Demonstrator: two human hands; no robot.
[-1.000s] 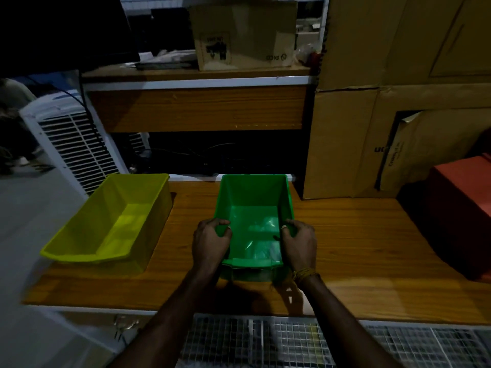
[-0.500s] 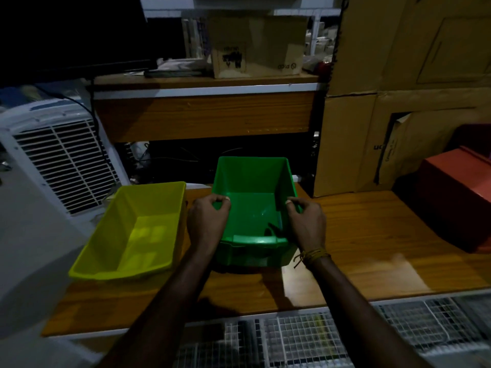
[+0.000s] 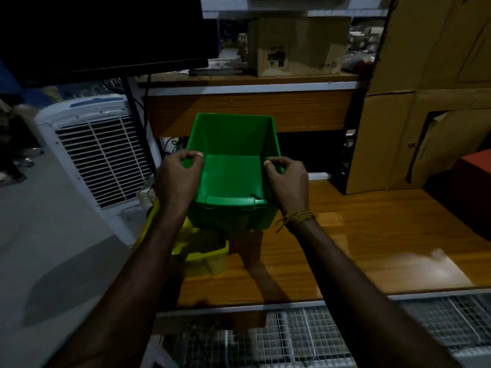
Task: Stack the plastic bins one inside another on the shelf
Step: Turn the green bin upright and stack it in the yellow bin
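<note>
We see both arms reaching forward from the bottom of the view, roughly parallel, forearms angled inward toward a green bin (image 3: 232, 166). The left hand (image 3: 178, 179) grips the bin's left wall, fingers curled over the rim with the thumb tip on the inner side. The right hand (image 3: 288, 181) mirrors it on the right wall, thumb hooked inside the rim and the other fingers wrapped around the outside. A yellow thread band (image 3: 296, 218) circles the right wrist.

The green bin is held up off the wooden surface (image 3: 372, 235), its open top facing us and its low front lip nearest the wrists. It casts a dark shadow on the wood beneath it. Below and to the left of it sits the yellow bin (image 3: 204, 254), mostly hidden by the left forearm and the green bin; only its near corner and part of its rim show. We cannot tell whether the green bin touches the yellow one.

Behind the bins stands a wooden shelf (image 3: 249, 108) carrying a cardboard box (image 3: 297, 46). A white air cooler (image 3: 98, 152) stands to the left, large cardboard sheets (image 3: 430, 102) lean at the right, and a red box (image 3: 473, 187) rests at the far right edge. A wire mesh rack (image 3: 305, 338) lies below the surface's near edge.
</note>
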